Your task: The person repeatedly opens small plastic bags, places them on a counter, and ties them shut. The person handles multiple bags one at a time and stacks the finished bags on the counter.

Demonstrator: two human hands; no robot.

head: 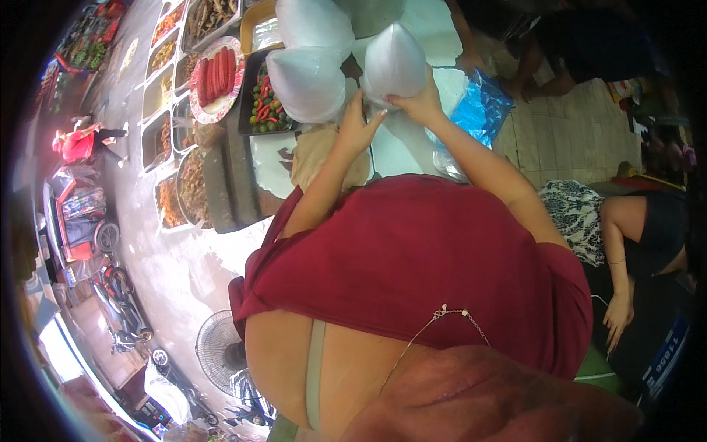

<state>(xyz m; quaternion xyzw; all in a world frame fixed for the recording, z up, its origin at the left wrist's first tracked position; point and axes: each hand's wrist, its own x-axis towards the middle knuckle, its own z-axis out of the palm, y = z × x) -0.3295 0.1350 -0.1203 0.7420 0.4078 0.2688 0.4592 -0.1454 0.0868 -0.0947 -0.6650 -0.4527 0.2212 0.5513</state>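
Observation:
My right hand (422, 105) grips the lower edge of a plump, pointed bag in white translucent plastic (395, 63). My left hand (358, 126) is beside it, thumb and fingers apart, with nothing in its grasp. Two similar filled white bags, a nearer one (306, 83) and a farther one (315, 25), stand just left of that hand. Beneath my left forearm lies a tan cloth or bag (317, 152). The table top (400, 146) is pale with dark worn patches. What fills the white bags cannot be made out.
Left are a plate of red sausages (216, 77), a black tray of chillies and small green citrus fruits (269, 105), and several food trays (160, 94). Blue plastic (480, 108) lies right, near another person's hand (468, 61). A fan (221, 351) stands behind left; a person sits (618, 237) at right.

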